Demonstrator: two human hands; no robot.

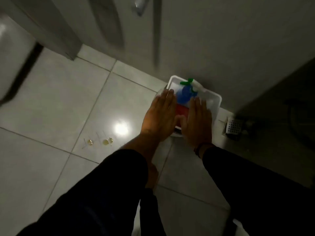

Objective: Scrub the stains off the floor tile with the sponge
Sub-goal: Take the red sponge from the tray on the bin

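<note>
Small yellowish stains (105, 141) dot the white floor tile (51, 103) in front of me, left of my hands. A white tub (214, 97) stands on the floor against the wall. It holds a blue item (185, 95), a red item (181, 110) that may be the sponge, and a spray bottle with a green trigger (189, 82). My left hand (159, 116) and my right hand (198, 121) are held flat, fingers stretched out, side by side above the tub. Neither hand holds anything.
A white door with a metal handle (139, 7) rises behind the tub. A toilet (12, 53) stands at the far left. A perforated metal floor drain (234, 126) sits right of the tub. A bright lamp reflection (121, 128) shines near the stains.
</note>
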